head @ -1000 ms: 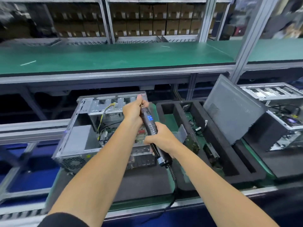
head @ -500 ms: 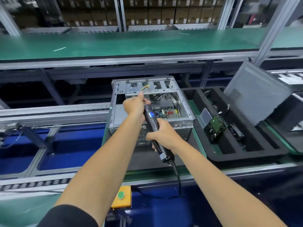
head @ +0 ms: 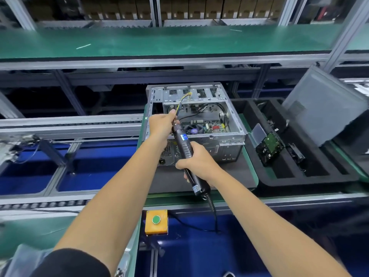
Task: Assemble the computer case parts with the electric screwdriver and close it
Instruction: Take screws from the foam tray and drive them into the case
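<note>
Right hand point(head: 199, 162) is gripping the driver point(head: 184, 143) mid-barrel, fingers wrapped round it. Left hand point(head: 162, 126) is pinching the chuck end near the bit, fingers closed on it; the bit tip is hidden behind that hand, so I can't tell if a screw is loaded or what it's touching.

Case point(head: 199, 120) is lying open-side-up on the green pallet point(head: 250, 166), just beyond both hands. Board, fan and cables are showing inside. Side panel point(head: 323, 108) is leaning at the right, off the case, behind the foam tray point(head: 299, 180). A drive point(head: 269, 146) is sitting in that tray, along with other small parts.

Handling, as I'm reading it:
- Driver: stiff, light, ribbed grip, not slippery. Cord is trailing from the tail and could be dragging across the pallet edge. Two-handed hold looks right for steering the bit.
- Case: thin sheet steel, rigid but probably sharp at the edges; better to hold it by the frame rails, not the board.
- Panel: broad and light, likely flexing; take it by the two long edges.
- Drive: fragile; sides only.

Screw holes are too small to make out. Panel's right edge is cut off by the frame.
</note>
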